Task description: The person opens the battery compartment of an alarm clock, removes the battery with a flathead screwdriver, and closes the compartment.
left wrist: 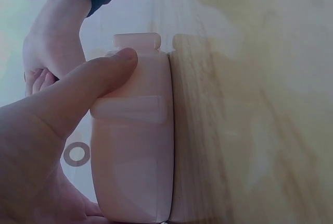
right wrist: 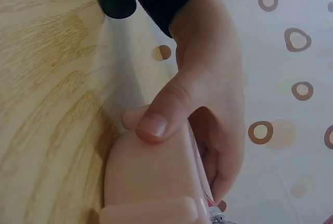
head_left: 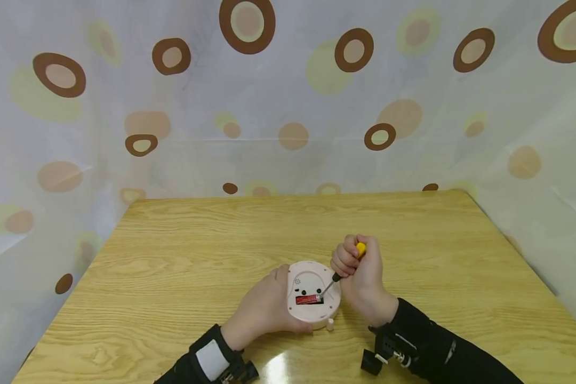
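A round pale pink alarm clock (head_left: 312, 316) lies face down, its battery compartment uncovered. Inside sits a red battery (head_left: 307, 300). My left hand (head_left: 266, 304) grips the clock's left side, with the thumb (left wrist: 117, 70) along its side wall in the left wrist view. A screwdriver (head_left: 360, 249) with a yellow and black handle is in my right hand (head_left: 365, 277), fingers wrapped round the handle. Its metal shaft slants down to the left, the tip at the battery's right end. Most of the handle is hidden by the fingers.
The clock rests on a wood-grain table (head_left: 182, 240). A small pink foot (head_left: 330, 324) sticks out of the clock's near edge. Behind the table and at both sides hangs a pale curtain (head_left: 269, 106) with brown, peach and yellow ovals.
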{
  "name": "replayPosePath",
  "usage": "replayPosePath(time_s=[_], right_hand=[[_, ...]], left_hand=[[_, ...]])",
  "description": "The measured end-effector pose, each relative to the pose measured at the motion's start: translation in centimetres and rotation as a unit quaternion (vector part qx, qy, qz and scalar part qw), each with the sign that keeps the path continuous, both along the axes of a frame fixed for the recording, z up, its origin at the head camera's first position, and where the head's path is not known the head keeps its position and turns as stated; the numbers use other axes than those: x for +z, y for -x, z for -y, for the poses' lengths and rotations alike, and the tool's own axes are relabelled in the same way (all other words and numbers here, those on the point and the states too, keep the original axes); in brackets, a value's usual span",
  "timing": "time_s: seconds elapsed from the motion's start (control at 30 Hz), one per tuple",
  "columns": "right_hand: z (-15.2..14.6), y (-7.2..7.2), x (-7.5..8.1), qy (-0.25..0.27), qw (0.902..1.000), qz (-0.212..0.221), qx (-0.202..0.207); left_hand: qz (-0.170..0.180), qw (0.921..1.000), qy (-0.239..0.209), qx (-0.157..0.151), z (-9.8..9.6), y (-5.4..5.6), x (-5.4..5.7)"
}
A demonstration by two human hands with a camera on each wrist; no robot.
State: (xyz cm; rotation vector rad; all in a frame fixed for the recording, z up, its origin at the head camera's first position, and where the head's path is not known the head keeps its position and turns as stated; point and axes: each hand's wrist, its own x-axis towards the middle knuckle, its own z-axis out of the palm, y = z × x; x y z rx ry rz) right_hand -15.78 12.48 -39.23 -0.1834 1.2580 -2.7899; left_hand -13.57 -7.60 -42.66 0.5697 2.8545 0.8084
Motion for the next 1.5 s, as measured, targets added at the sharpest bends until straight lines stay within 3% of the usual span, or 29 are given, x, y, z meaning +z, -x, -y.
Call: replayPosePath(time_s=[0.2, 0.47, 0.9, 1.5], right_hand=[[0.4, 0.0, 1.0, 0.014, 0.9999, -0.001, 0.010], [1.6, -0.3, 2.0, 0.043, 0.9975, -0.007, 0.055], [2.6, -0.6, 1.3, 0.047, 0.9962, -0.007, 0.073], [3.0, -0.7, -0.1, 0.014, 0.9988, 0.010, 0.046]], left_hand=[[-0.002, 1.0000, 0.000, -0.003, 0.1, 0.0, 0.0], [-0.003, 1.0000, -0.001, -0.001, 0.0, 0.2, 0.1], [0.003, 1.0000, -0.005, -0.005, 0.0, 0.1, 0.1], [0.011, 0.9999, -0.005, -0.001, 0.1, 0.0, 0.1]])
